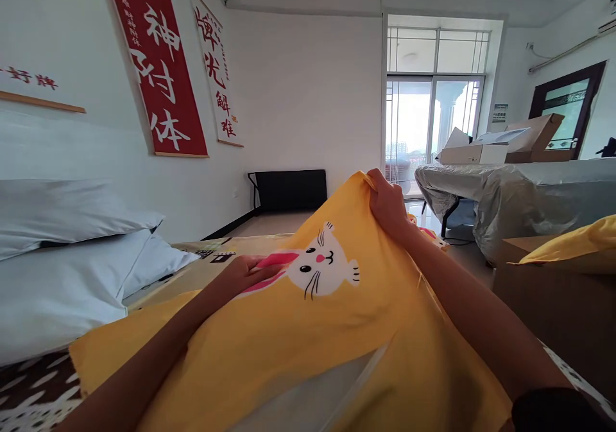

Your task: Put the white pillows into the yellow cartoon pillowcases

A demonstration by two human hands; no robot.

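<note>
A yellow pillowcase [269,329] with a printed white rabbit face and pink ears spreads across the view in front of me. My right hand [387,204] is closed on its upper corner and holds it raised into a peak. My left hand [248,275] lies on the cloth over the rabbit's pink ear, fingers stretched out. At the bottom, something white [312,393] shows through a long gap in the yellow fabric. Whether it is a pillow or a lining, I cannot tell.
White pillows [72,278] are stacked on the left. Beneath the pillowcase lies a patterned cover [38,380]. To the right, yellow fabric [577,242] rests on a cardboard box [548,316]. Behind it, a plastic-covered table [534,185] bears opened boxes [481,153].
</note>
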